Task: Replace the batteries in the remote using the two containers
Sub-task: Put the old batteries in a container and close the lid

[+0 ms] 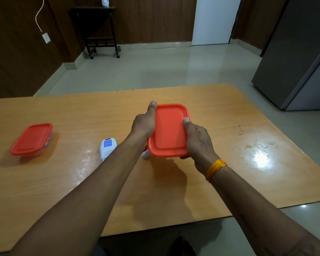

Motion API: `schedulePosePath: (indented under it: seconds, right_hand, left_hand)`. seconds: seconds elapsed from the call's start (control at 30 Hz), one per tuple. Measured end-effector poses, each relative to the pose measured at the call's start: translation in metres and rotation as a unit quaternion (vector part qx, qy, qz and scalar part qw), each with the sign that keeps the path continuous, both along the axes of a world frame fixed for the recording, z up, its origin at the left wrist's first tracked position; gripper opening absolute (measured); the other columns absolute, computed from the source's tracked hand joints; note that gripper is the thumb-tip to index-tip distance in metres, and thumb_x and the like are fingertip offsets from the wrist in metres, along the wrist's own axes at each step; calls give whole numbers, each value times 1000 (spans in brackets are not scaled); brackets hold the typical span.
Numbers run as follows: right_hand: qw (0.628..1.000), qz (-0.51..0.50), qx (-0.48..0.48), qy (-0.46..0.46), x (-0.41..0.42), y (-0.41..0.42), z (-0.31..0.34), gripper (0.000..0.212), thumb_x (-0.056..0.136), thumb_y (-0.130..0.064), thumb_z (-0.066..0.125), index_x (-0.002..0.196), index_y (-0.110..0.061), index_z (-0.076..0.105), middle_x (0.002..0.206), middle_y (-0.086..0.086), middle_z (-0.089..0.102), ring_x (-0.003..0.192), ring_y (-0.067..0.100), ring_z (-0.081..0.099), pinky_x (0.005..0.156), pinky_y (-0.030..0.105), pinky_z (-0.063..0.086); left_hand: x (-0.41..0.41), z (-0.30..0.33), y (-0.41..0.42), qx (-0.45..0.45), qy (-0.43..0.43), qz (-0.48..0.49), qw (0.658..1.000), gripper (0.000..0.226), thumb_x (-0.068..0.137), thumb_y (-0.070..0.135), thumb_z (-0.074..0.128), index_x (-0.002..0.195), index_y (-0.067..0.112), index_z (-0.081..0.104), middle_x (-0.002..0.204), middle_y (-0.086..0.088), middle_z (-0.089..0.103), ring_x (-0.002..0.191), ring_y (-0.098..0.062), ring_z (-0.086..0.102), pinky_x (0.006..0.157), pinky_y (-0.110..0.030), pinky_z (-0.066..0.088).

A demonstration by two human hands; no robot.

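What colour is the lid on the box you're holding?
Orange-red; the lid shows best in the head view, the only one.

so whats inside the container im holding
Cannot tell. The orange lid is on and covers the held container from above; both the left hand and right hand grip its sides. No batteries show.

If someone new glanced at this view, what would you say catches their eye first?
Most likely the orange-lidded container held up over the middle of the wooden table, gripped by the left hand and the right hand on either side. Next, a second orange-lidded container sits at the table's left, and a white remote lies between them, partly hidden by the left forearm.
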State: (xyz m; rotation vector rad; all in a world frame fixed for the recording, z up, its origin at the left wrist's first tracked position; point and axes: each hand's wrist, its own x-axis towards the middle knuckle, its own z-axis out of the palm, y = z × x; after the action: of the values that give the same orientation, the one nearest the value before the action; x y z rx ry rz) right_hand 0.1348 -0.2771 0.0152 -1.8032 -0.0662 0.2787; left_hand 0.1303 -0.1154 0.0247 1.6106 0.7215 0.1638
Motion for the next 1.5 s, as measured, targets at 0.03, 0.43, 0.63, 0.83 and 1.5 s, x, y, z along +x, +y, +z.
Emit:
schedulePosePath:
  seconds: [0.03, 0.43, 0.63, 0.83, 1.5]
  right_hand:
    - [1000, -4, -5, -5, 1, 0, 0, 49, 106, -64, 39, 93, -22, 61, 102, 12, 73, 85, 34, 75, 67, 58, 65]
    - [998, -67, -5, 9, 23, -20, -6, 42, 104, -55, 50, 121, -17, 51, 106, 3, 63, 88, 30, 71, 59, 45, 66]
    - [994, -89, 45, -49, 27, -39, -3, 24, 102, -33, 67, 115, -14, 70, 107, 7, 70, 90, 26, 74, 65, 47, 67]
    - [976, -191, 106, -13, 75, -66, -3, 20, 89, -28, 84, 92, -10, 76, 95, 9, 75, 86, 30, 75, 61, 49, 67]
    - [954, -283, 91, -34, 359, -141, -29, 11, 91, -7, 76, 96, -16, 81, 100, 4, 77, 83, 19, 73, 67, 31, 65]
  left_hand:
    - [-2, 2, 0, 5, -4, 7, 1000, 84, 93, 81, 41, 110, 6, 75, 108, -16, 79, 100, -36, 76, 96, -54, 60]
    - [-42, -4, -18, 32, -30, -18, 999, 15, 100, 21, 63, 96, 7, 66, 95, -17, 73, 84, -32, 72, 72, -44, 62]
    - [-31, -2, -25, -35, -72, 0, 997, 9, 98, 14, 70, 94, 5, 69, 87, -14, 72, 75, -25, 69, 65, -36, 61]
    - [18, -2, -51, -123, -118, -41, 985, 13, 91, 9, 75, 104, 12, 74, 92, -3, 79, 90, -19, 75, 82, -39, 63]
    - [332, -49, -141, -190, -130, -26, 973, 24, 86, -15, 64, 103, 1, 72, 88, -10, 75, 77, -18, 74, 72, -25, 65]
